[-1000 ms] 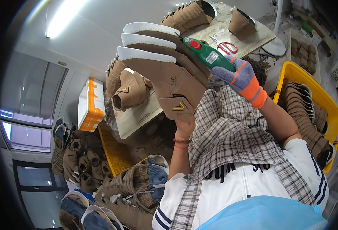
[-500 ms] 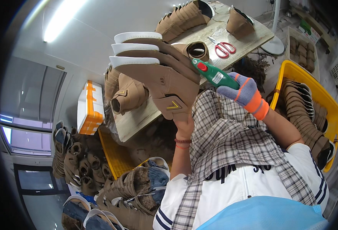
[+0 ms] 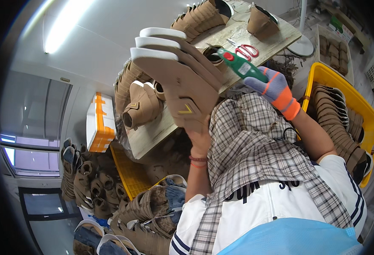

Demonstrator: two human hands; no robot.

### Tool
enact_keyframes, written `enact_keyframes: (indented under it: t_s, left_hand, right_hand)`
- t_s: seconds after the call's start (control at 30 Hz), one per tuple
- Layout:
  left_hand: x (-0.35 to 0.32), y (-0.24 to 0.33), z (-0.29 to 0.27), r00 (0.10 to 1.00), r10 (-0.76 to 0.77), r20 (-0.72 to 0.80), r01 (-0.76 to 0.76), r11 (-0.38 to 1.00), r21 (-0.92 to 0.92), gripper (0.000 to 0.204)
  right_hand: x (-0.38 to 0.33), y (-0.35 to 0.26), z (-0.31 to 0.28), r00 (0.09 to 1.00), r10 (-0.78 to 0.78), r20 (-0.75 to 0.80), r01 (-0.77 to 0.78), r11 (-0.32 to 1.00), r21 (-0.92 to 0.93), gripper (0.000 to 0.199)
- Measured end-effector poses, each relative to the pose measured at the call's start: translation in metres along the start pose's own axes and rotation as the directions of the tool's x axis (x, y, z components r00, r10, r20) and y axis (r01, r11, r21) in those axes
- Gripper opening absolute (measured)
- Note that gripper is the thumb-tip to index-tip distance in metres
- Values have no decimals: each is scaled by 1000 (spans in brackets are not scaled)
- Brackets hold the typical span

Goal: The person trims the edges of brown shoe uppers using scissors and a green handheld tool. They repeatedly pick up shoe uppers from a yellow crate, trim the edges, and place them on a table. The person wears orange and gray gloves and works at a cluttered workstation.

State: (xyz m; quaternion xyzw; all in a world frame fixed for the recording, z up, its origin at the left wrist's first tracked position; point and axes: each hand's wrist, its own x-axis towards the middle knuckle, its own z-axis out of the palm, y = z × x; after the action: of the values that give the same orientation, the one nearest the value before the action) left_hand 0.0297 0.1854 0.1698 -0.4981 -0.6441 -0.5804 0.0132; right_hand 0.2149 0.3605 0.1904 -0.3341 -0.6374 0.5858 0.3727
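Fingers of the left hand clamped round a stack of tan boots, held sole-up.
Head view: at two o'clock of the stack, the gloved right hand gripped a green tool; keeping its tip steady against the boot edge seemed wise.

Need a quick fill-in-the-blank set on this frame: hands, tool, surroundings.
1. The left hand holds up a stack of tan boots with ____ soles.
2. The right hand, in a purple and orange ____, grips a green tool.
3. Red-handled ____ lie on the wooden table.
4. The crate at right is ____.

Missing: white; glove; scissors; yellow
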Motion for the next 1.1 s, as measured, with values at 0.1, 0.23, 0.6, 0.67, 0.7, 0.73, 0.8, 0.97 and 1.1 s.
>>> enact_keyframes:
  t_s: [0.1, 0.23, 0.6, 0.67, 0.7, 0.73, 0.8, 0.97, 1.1]
  left_hand:
    - [46, -4, -15, 998, 26, 57, -43, 942, 333, 30]
    - [102, -33, -19, 993, 69, 98, -107, 872, 477, 26]
    - [128, 7, -56, 906, -324, -272, 218, 908, -357, 41]
    - [120, 22, -69, 885, -388, -258, 199, 816, -544, 50]
    - [114, 26, -70, 877, -379, -295, 187, 836, -516, 49]
    - [105, 32, -68, 866, -367, -339, 175, 859, -482, 48]
    - [92, 29, -61, 883, -357, -306, 100, 778, -620, 46]
    - [61, 24, -44, 922, -285, -261, 89, 814, -574, 33]
    - [50, 25, -28, 955, -183, -233, 136, 969, -205, 16]
  right_hand:
    - [-4, 18, -30, 995, 67, -76, -74, 992, -104, 49]
    - [-9, 35, -46, 982, 127, -138, -135, 990, -47, 48]
    - [-4, 34, -29, 998, -52, -45, 35, 947, -320, 54]
    - [-3, 20, -13, 988, -152, 4, 145, 938, -314, 54]
    - [-2, 13, -3, 984, -175, 36, 178, 945, -274, 55]
    - [-2, 5, 7, 977, -201, 74, 212, 950, -228, 55]
    - [1, -2, 23, 960, -250, 129, 268, 952, -149, 58]
    - [-4, -18, 41, 945, -245, 219, 268, 960, -83, 49]
    - [-5, -19, 40, 958, -214, 192, 236, 966, -103, 55]
